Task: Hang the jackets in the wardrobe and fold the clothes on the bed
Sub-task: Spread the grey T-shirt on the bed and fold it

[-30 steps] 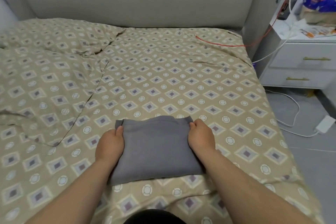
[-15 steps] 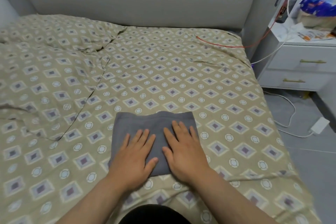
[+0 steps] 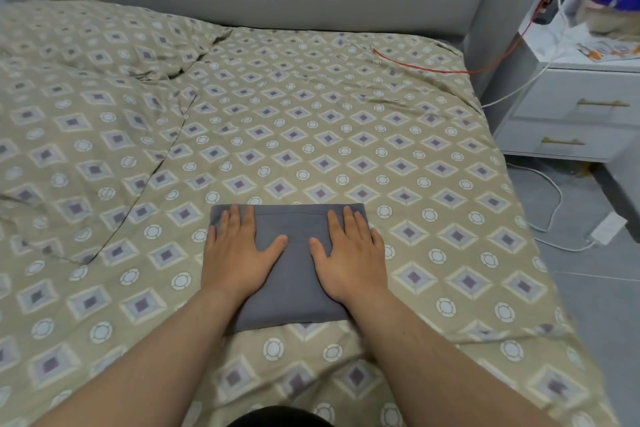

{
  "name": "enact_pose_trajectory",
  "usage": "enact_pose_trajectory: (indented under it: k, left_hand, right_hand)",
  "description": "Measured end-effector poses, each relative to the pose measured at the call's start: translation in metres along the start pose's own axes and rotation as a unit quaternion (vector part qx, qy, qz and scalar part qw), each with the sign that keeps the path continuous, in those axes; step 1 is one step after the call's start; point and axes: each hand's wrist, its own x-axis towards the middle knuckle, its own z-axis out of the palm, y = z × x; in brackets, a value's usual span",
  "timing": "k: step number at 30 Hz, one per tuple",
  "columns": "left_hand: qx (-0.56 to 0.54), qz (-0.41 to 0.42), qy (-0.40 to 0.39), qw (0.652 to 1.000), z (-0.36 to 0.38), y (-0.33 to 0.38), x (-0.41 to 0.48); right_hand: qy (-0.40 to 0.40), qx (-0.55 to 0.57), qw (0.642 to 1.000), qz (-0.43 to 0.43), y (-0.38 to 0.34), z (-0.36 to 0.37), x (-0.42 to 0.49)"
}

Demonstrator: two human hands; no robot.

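The left hand's fingers (image 3: 236, 220) lie straight and slightly spread, pressed flat on the folded grey cloth (image 3: 294, 274); nothing is gripped. The right hand's fingers (image 3: 349, 220) lie the same way, thumb out toward the middle. The left hand (image 3: 239, 253) covers the cloth's left side and the right hand (image 3: 353, 255) its right side, with a bare strip between them. The cloth sits on the near part of the patterned bed (image 3: 311, 135). A white nightstand (image 3: 571, 114) stands to the right.

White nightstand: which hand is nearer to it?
Right. The right hand lies flat on the grey garment, toward the nightstand; the left hand lies on its far side.
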Motion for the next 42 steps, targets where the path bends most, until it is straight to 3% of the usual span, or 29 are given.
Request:
enact_pose_trajectory:
  k: [19,24,27,31,35,39,42]
  left_hand:
    - [-0.010,-0.015,0.027,0.999,-0.004,-0.011,0.047]
    - [-0.091,0.010,0.068,0.993,-0.014,-0.013,0.021]
    - [-0.171,-0.001,0.048,0.984,-0.017,-0.026,0.000]
    - [-0.263,-0.043,0.062,0.962,-0.019,-0.035,-0.045]
    - [-0.352,-0.126,0.059,0.926,-0.024,-0.026,-0.087]
    - [-0.418,-0.227,-0.064,0.877,-0.034,-0.021,-0.103]
    - [-0.472,-0.282,-0.218,0.806,-0.056,-0.013,-0.105]
  right_hand:
    - [0.037,-0.020,0.999,0.027,0.010,-0.011,0.052]
    - [0.045,0.040,0.998,0.023,0.015,-0.011,0.022]
    - [0.039,0.111,0.993,0.029,0.024,-0.012,0.000]
    - [0.077,0.280,0.955,0.065,0.029,-0.023,-0.030]
    - [0.017,0.340,0.929,0.147,0.025,-0.031,-0.059]
    - [-0.041,0.416,0.879,0.227,0.031,-0.048,-0.093]
    - [-0.092,0.521,0.805,0.269,0.054,-0.066,-0.127]
